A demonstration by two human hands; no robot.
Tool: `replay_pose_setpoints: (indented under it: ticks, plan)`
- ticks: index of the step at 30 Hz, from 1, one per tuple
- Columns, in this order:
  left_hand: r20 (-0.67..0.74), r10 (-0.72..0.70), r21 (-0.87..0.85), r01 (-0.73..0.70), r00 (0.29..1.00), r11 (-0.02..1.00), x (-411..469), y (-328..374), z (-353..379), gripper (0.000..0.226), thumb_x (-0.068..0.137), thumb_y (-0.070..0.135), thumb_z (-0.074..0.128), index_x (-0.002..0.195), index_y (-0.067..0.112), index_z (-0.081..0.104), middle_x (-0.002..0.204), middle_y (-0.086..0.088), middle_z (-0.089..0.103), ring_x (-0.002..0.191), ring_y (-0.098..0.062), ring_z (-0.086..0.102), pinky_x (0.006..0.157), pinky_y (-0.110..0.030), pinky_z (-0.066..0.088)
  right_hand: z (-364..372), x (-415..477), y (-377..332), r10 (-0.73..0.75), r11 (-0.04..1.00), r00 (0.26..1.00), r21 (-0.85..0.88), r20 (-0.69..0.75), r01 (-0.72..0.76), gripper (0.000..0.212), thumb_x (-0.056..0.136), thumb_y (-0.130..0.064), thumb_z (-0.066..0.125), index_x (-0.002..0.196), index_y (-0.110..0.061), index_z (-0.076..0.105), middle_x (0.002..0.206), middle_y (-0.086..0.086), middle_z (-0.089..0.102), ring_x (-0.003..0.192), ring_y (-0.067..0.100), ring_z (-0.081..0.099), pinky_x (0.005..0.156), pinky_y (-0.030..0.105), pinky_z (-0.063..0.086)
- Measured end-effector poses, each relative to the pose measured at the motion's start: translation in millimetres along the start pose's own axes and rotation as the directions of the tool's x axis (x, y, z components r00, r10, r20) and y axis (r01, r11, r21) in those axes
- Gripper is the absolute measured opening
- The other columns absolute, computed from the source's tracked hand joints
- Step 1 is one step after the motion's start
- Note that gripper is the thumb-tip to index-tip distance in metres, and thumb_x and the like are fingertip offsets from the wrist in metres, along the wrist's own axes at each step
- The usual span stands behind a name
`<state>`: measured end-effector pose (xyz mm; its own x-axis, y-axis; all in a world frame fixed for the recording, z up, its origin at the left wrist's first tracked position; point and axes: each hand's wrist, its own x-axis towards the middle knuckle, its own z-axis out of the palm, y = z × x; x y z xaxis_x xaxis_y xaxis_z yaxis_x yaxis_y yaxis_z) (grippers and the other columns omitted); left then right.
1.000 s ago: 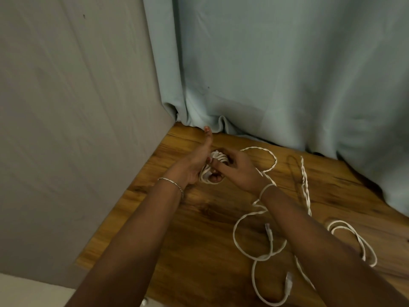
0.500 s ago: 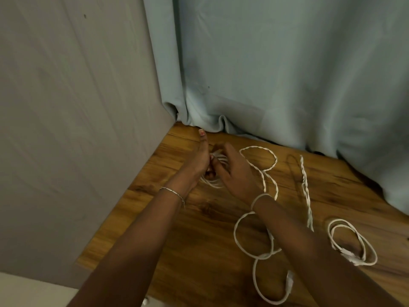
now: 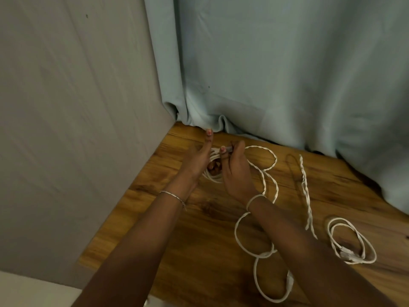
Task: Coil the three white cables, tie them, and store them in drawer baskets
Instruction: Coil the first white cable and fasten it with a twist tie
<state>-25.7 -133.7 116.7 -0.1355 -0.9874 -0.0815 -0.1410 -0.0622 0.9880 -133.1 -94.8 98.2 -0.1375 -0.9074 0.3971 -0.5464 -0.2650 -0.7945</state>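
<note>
Right, status below.
Left hand [image 3: 195, 159]: your palm backs the small coil [image 3: 213, 173], thumb stretched up toward the curtain [image 3: 287, 74]. It looks like the former that keeps the loops stacked; the fingers are hidden behind the coil, so I can't tell how tight they close.
Right hand [image 3: 235, 167]: pinched shut on the cable's end plug [image 3: 228, 149], just above the coil. Likely you're about to wrap or tuck that tail to tie the bundle.
Coil position: held between both hands, low over the worktop [image 3: 199, 240] near the back left corner.
Loose cable [image 3: 263, 173]: twisted white run trailing from behind your right hand, looping under your right forearm toward the near edge. Not coiled yet.
Second coil [image 3: 352, 242]: lying flat on the worktop at the right, well apart from your hands. Can't tell if it's tied.
Twisted strand [image 3: 306, 196]: lies straight between the loose loops and the second coil.
In the way: wall [image 3: 77, 129] tight on the left, curtain hem right behind your thumb, so little room to swing. Your right forearm crosses the loose loops and could drag them.
Drawer baskets: not in view.
</note>
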Motion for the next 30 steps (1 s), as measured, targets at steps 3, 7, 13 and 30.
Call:
replay_pose_setpoints:
  ticks: [3, 7, 13, 30]
  plan:
    - [-0.03, 0.094, -0.054, -0.096, 0.995, 0.994, -3, -1, 2, 0.069, 0.072, 0.08, 0.042, 0.067, 0.012, 0.051, 0.064, -0.01, 0.052, 0.06, -0.018, 0.049, 0.064, -0.032, 0.039, 3, 0, -2, 0.032, 0.998, 0.998, 0.05, -0.057, -0.029, 0.013, 0.102, -0.025, 0.037, 0.102, -0.012, 0.035, 0.079, -0.011, 0.047, 0.069, 0.004, 0.051, 0.063, 0.027, 0.045]
    - [0.052, 0.177, -0.045, -0.175, 0.983, 0.984, -6, -5, 1, 0.044, 0.081, 0.052, 0.062, 0.092, 0.01, 0.06, 0.08, -0.007, 0.066, 0.074, -0.015, 0.061, 0.071, -0.034, 0.051, 4, 5, 1, 0.092, 0.984, 0.988, 0.164, -0.126, -0.07, 0.006, 0.101, -0.016, 0.039, 0.102, -0.01, 0.036, 0.085, -0.009, 0.048, 0.078, 0.011, 0.052, 0.074, 0.037, 0.047]
    - [0.13, 0.246, -0.05, -0.242, 0.96, 0.969, -15, -12, 0, 0.021, 0.09, 0.017, 0.063, 0.107, 0.022, 0.051, 0.098, 0.009, 0.062, 0.082, 0.01, 0.06, 0.074, -0.01, 0.048, 2, 3, 2, 0.16, 0.958, 0.979, 0.259, -0.129, -0.123, 0.006, 0.101, -0.011, 0.038, 0.106, -0.009, 0.037, 0.088, -0.005, 0.051, 0.079, 0.009, 0.053, 0.074, 0.031, 0.047]
    - [0.079, 0.554, 0.333, -0.546, 0.829, 0.769, -8, -33, 8, 0.026, 0.097, 0.017, 0.047, 0.12, 0.009, 0.055, 0.109, 0.001, 0.062, 0.097, -0.013, 0.059, 0.08, -0.011, 0.042, 0, 5, 10, 0.166, 0.961, 0.982, 0.238, -0.092, -0.14, 0.016, 0.101, -0.019, 0.043, 0.099, -0.012, 0.057, 0.091, 0.004, 0.067, 0.083, 0.015, 0.064, 0.075, 0.029, 0.051]
